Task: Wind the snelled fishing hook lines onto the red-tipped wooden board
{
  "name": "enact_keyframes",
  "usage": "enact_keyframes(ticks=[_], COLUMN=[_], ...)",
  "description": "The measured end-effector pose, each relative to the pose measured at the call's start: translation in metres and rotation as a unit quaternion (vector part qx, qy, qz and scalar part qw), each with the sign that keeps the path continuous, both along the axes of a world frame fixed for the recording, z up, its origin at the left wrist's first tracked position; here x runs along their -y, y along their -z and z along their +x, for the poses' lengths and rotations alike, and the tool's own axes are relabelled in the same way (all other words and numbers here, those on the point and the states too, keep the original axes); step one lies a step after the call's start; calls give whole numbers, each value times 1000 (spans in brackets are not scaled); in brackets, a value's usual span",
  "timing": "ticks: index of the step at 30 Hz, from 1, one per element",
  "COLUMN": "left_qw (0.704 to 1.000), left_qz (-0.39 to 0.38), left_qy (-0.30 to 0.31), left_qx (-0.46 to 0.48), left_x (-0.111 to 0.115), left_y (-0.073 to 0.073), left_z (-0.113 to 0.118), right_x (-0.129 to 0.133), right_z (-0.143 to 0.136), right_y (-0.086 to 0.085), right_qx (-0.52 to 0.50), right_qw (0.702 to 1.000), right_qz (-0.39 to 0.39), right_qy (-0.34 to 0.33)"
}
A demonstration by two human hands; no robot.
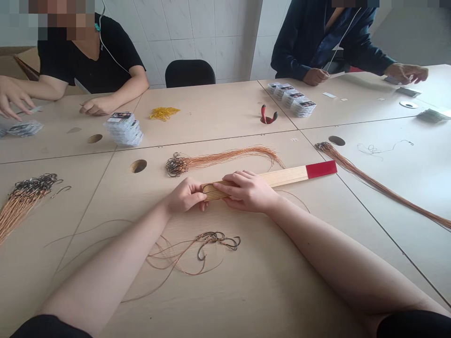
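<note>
Coppery threads are trailing from a few dark hooks [213, 236], which are lying on the table [253, 286] nearest me as I am watching from far away. Just past them, my left hand [183, 195] is pinching the end of a flat wooden stick [285, 177] between thumb and fingers. My right hand [248, 190] is holding it too, fingers lying across the top. The stick is pointing right, its red end [321, 169] sticking out. Behind it, a bunch of hooks [178, 165] with long threads is resting. Farther back, small packets [123, 129] are standing stacked, a red-handled tool [263, 114] is poking from a hole, and a yellow pile [164, 113] is lying flat. Across the table, a person in black [112, 56] and a person in dark blue [306, 37] are resting hands on it.
</note>
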State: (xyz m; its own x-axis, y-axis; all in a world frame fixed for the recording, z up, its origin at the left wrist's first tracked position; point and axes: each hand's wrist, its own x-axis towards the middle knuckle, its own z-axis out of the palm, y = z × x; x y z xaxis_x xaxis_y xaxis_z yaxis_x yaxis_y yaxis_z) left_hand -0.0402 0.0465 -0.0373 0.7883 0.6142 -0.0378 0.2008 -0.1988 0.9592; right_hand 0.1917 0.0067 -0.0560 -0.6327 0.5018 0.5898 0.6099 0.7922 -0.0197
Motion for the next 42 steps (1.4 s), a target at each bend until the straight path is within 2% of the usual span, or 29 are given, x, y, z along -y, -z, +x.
enact_keyframes(ticks=[35, 42], left_qw=[999, 998], left_qz=[14, 53], left_qy=[-7, 3], left_qx=[-30, -36], left_x=[1, 3], left_y=[-1, -1], left_z=[0, -1], right_x=[0, 1], right_z=[-1, -2], right_y=[0, -1], right_qx=[-2, -2], right_qw=[1000, 999], right_qz=[10, 34], right_qy=[-2, -2])
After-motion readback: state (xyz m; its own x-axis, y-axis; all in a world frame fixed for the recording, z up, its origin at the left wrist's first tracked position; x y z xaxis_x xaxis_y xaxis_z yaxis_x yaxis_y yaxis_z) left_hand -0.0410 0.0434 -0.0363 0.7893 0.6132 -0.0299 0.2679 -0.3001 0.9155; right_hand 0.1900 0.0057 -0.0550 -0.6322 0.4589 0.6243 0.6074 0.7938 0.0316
